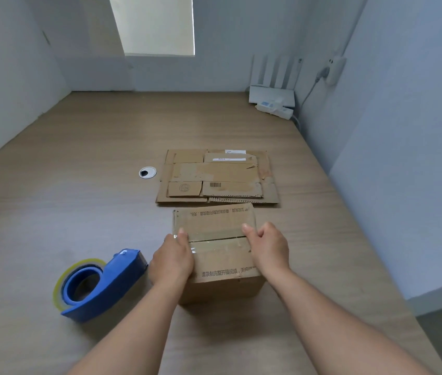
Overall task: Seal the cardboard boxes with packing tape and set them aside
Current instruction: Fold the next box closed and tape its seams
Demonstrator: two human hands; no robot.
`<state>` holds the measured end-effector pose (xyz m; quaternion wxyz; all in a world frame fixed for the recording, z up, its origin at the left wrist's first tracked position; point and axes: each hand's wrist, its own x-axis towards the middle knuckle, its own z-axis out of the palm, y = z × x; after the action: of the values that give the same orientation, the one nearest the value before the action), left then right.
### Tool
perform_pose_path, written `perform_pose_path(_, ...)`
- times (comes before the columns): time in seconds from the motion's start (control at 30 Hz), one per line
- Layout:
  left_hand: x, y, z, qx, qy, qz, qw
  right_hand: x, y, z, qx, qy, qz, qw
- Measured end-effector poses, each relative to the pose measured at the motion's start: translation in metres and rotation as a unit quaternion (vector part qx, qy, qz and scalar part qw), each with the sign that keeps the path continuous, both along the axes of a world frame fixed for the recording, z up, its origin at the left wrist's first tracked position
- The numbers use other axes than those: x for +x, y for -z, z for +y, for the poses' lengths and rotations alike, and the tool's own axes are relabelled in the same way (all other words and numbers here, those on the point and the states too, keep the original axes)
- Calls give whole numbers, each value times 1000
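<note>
Brown corrugated box [218, 250] on wood-grain table [79, 171], glossy clear tape over its flap seam | left hand [172, 259] curls round its left edge | right hand [268, 249] grips its right edge | blue plastic tape dispenser [100, 282] just left | flattened cardboard [217, 175] behind

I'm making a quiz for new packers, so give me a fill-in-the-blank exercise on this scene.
1. The tape dispenser on the table is ____ in colour.
2. It lies to the ____ of the box.
3. The left hand and right hand hold the box, whose top flaps are ____.
4. The cardboard beyond the box lies ____.

Missing words: blue; left; closed; flat.
</note>
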<state>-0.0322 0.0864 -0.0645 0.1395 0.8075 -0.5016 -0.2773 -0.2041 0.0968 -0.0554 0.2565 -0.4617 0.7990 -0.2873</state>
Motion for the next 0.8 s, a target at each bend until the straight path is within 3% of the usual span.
perform_pose_path(0.1, 19, -5, 6, 2, 3, 138, 990, -12, 1, -4, -24, -45, -4, 999)
perform_pose_path(0.17, 39, -10, 24, 56, 27, 268, 961, -20, -3, -13, -13, -121, 20, 992)
perform_pose_path(0.2, 49, -14, 36, 76, 51, 285, 954, -22, -6, -19, 1, -165, 41, 985)
perform_pose_path(0.23, 58, -15, 47, 91, 85, 272, 954, -23, -10, -26, 20, -206, 70, 976)
perform_pose_path(0.3, 70, -15, 65, 69, 148, 163, 973, -14, -18, -38, 56, -264, 148, 951)
perform_pose_path(0.4, 54, -22, 87, 60, 198, 92, 974, 12, -21, -52, 76, -257, 254, 929)
perform_pose_path(0.53, 22, -21, 100, 0, 122, 43, 992, 36, -18, -53, 124, -194, 232, 945)
perform_pose_path(0.6, 18, -16, 100, -16, 130, 36, 991, 40, -17, -44, 135, -185, 229, 946)
perform_pose_path(0.8, 16, -9, 99, -34, 129, 64, 989, 44, -11, 26, 123, -268, 267, 917)
